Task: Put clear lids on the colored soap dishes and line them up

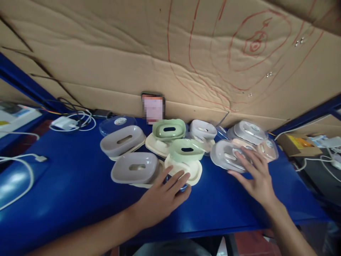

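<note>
Touching a lidded grey dish [223, 158], right hand [257, 177] is spread, left hand [162, 197] loosely parted

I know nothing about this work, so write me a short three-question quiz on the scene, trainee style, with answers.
1. What is nearest the right hand?
A) a coiled white cable
B) a pale-grey oval plastic dish under a clear cover

2. True or false: both green oval plastic dishes have a slot in the base.

3. Fill in: the brown panel with red lines is made of ____.

Key: 1 B; 2 true; 3 cardboard.
</note>
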`<action>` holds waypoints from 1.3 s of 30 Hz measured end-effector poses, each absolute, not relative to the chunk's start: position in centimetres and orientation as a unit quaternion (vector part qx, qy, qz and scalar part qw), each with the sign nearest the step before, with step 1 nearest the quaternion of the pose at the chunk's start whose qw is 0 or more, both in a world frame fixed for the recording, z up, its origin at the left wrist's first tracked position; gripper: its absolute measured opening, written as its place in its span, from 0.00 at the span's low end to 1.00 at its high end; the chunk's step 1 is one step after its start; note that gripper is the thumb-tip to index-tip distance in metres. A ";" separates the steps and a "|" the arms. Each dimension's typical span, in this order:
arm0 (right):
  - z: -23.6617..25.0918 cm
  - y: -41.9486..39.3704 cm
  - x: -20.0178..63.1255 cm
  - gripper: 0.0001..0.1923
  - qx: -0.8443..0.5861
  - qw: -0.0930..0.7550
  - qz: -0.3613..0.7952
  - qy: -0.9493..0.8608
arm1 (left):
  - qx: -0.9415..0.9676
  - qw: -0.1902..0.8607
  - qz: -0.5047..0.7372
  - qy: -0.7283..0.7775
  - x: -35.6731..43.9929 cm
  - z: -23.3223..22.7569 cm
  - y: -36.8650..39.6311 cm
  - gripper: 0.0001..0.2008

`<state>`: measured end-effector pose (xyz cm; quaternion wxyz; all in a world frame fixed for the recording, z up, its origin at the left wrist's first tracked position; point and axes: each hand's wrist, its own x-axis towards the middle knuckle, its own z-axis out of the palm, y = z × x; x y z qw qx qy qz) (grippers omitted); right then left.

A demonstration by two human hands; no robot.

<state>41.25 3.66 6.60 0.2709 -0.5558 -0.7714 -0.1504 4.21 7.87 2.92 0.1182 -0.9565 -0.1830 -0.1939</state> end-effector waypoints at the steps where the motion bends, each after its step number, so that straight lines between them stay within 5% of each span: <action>1: 6.6 4.3 39.7 0.41 -0.544 0.286 -0.148 -0.775 | -0.956 0.117 -0.198 -0.185 4.3 2.8 7.9 0.15; 9: 8.4 9.0 33.2 0.35 -0.453 0.279 -0.005 -0.847 | -0.928 0.117 -0.245 -0.256 4.3 2.9 8.0 0.32; 15: 9.1 11.9 33.2 0.29 -0.484 0.308 0.075 -0.815 | -0.933 0.100 -0.198 -0.285 4.1 3.2 8.4 0.33; 24: 7.9 9.7 32.8 0.32 -0.447 0.228 -0.044 -0.864 | -0.935 0.091 -0.194 -0.283 3.8 3.0 8.5 0.31; 34: 7.2 7.8 29.5 0.24 -0.429 0.153 -0.078 -0.887 | -0.930 0.096 -0.206 -0.288 3.7 2.5 8.3 0.28; 39: 7.2 7.5 29.8 0.25 -0.389 0.200 -0.072 -0.896 | -0.918 0.114 -0.251 -0.284 3.7 2.8 7.9 0.24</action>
